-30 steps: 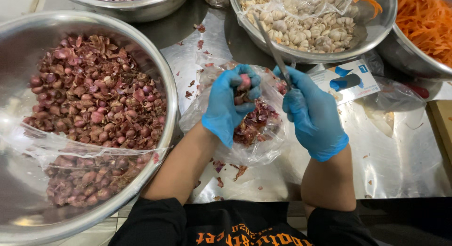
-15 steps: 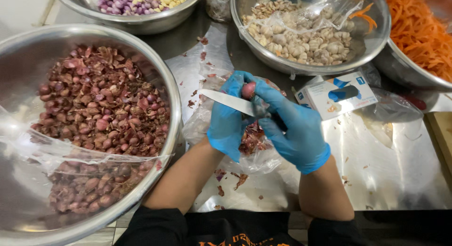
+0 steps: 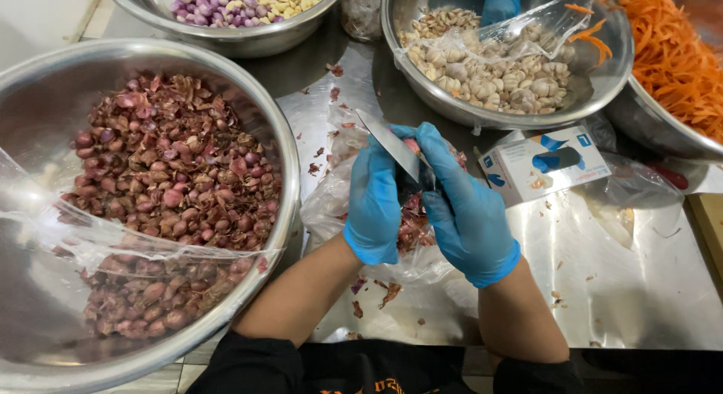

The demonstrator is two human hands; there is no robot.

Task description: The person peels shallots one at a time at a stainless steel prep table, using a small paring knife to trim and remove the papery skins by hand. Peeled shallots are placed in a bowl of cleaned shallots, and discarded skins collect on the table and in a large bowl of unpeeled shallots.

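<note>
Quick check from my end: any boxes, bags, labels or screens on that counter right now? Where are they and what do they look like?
Glove box: flat on the steel counter right of the hands, below the garlic bowl; white carton with blue markings and a glove picture.
Clear plastic bag: under the hands, holding reddish peels.
No screens or signs in view.

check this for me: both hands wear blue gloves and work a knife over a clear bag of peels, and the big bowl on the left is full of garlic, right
Not quite. The head view shows the big bowl on the left full of red shallots; the garlic is in the bowl at upper right. The rest holds: left hand and right hand wear blue gloves and work a knife over a clear bag of peels.
</note>
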